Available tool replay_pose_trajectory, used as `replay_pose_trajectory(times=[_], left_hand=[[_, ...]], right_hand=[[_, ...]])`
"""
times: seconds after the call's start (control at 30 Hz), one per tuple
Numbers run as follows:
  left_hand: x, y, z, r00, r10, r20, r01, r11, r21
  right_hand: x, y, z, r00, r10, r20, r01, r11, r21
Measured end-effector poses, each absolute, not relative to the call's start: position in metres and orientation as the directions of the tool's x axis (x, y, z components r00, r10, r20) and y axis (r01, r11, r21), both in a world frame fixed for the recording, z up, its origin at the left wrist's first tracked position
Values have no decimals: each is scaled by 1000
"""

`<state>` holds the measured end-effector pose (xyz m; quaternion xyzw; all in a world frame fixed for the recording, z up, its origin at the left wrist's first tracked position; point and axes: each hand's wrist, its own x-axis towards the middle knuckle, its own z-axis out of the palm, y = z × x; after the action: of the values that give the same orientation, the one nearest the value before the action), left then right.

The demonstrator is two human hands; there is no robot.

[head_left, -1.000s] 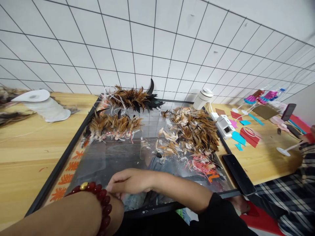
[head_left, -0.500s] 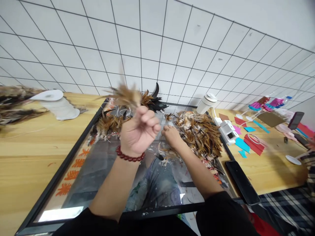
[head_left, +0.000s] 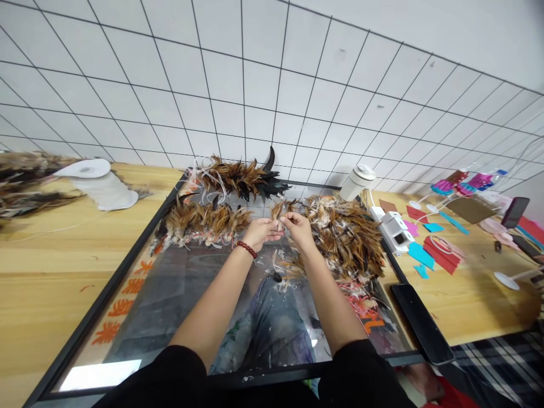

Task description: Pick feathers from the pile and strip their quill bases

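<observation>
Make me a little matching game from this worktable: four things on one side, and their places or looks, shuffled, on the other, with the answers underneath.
Things
1. Left hand
2. Large feather heap
3. White spool
4. Black phone

Places and looks
A. Lying flat at the near right
B. Has a dark red bead bracelet at its wrist
C. At the left, on the wooden table
D. Mostly brown, beside the right hand

Right pairs: 1-B, 2-D, 3-C, 4-A

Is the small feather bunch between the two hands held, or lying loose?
Held. The left hand and right hand pinch the small feather bunch low; its brown tips show beyond them.
</observation>
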<state>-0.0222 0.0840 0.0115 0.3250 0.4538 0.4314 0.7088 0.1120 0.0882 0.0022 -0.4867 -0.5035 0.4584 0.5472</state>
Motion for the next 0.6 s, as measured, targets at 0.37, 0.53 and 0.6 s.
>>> replay_pose_trajectory(times=[0.37,0.53,0.6], left_hand=[[-30,90,-8,397,862,-314,-391,469,792],[-32,91,-8,406,839,-362,-434,525,732],[-30,92,-8,385,845,-371,-446,522,727]], right_hand=[[114,91,-16,75,973,219,139,207,-968],[116,89,-19,86,978,188,120,177,-977],[114,86,-16,93,981,170,80,163,-983]])
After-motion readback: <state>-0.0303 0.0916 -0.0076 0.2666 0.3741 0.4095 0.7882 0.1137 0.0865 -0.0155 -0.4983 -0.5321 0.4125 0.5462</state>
